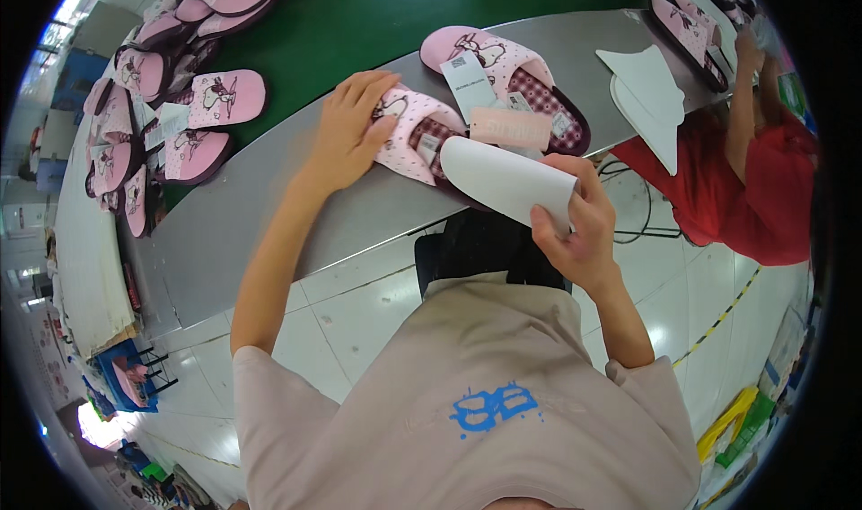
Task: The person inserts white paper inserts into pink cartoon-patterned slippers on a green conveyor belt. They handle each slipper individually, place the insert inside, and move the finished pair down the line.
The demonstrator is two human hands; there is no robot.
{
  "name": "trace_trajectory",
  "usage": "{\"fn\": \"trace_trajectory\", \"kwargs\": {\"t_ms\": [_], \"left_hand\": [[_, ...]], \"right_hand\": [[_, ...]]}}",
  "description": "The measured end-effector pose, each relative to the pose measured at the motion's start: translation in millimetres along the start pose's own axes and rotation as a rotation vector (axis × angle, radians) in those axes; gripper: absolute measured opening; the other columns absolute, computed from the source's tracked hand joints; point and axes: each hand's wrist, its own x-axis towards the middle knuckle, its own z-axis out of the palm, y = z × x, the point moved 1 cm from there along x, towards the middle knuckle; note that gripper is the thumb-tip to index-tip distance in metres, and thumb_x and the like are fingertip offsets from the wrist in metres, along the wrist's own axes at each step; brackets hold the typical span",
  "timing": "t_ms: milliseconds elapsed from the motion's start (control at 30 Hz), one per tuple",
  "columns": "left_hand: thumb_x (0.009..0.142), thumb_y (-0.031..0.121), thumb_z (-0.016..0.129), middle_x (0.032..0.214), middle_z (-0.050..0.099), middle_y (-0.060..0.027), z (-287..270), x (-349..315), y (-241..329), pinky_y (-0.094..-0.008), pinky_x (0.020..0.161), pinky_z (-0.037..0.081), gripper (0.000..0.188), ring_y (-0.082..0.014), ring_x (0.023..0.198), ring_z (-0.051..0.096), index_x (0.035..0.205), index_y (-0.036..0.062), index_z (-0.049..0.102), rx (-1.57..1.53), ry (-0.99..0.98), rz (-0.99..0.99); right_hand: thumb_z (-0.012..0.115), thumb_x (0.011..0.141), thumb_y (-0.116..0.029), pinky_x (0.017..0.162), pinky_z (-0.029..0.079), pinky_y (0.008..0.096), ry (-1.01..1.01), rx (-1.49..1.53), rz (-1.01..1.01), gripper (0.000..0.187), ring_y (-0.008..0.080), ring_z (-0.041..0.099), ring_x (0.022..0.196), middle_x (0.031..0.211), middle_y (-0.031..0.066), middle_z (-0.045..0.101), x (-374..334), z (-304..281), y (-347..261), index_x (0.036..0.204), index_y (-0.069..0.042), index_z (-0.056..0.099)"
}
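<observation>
A pink slipper with a checked insole lies on the grey worktop, its open heel end toward me. My left hand grips its toe, fingers and thumb over the printed upper. In my right hand is a bent white paper insert, pinched at its straight end. The insert's rounded end covers part of the slipper's heel. Just beyond lies a matching slipper, with a white hang tag and a pale pink tag resting over the pair.
Several similar slippers are heaped at the left. Cut white sheets lie on the worktop at the right, near another pair of slippers. A person in red works there. Behind the worktop runs a green surface.
</observation>
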Motion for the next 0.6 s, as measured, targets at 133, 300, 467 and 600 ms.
{"fn": "trace_trajectory", "kwargs": {"t_ms": [133,300,467,600], "left_hand": [[0.097,0.038,0.055,0.137,0.062,-0.0134,31.4,13.1,34.9,-0.0480,0.112,0.035,0.050,-0.0346,0.131,0.052,0.135,0.0074,0.065,0.054,0.021,0.060],[0.096,0.037,0.056,0.128,0.065,-0.0121,40.5,14.5,47.8,-0.0488,0.112,0.033,0.045,-0.0331,0.127,0.055,0.126,0.0059,0.067,0.053,0.033,0.062],[0.099,0.032,0.055,0.130,0.066,-0.0138,37.8,7.5,50.5,-0.0497,0.114,0.034,0.041,-0.0342,0.127,0.058,0.126,0.0042,0.067,0.040,0.037,0.047],[0.100,0.030,0.062,0.131,0.067,-0.0147,19.2,-3.8,73.4,-0.0467,0.110,0.042,0.040,-0.0324,0.122,0.062,0.129,0.0034,0.067,0.004,0.166,0.016]], "right_hand": [[0.078,0.079,-0.008,0.074,0.058,0.0391,-0.030,-0.149,-0.143,0.024,0.0307,0.067,0.099,0.122,0.0120,0.065,11.5,9.5,2.8,0.098,0.006,0.072],[0.082,0.080,-0.011,0.076,0.058,0.0412,-0.073,-0.178,-0.151,0.024,0.0320,0.066,0.103,0.121,0.0112,0.065,26.2,19.2,7.2,0.095,0.006,0.073],[0.078,0.086,-0.011,0.080,0.056,0.0378,-0.088,-0.058,-0.096,0.023,0.0318,0.067,0.102,0.125,0.0167,0.066,13.1,-3.8,12.3,0.100,0.007,0.073],[0.071,0.093,-0.015,0.084,0.055,0.0374,0.054,0.129,-0.053,0.028,0.0325,0.068,0.103,0.130,0.0269,0.064,-5.3,-43.6,8.4,0.105,0.010,0.072]]}}
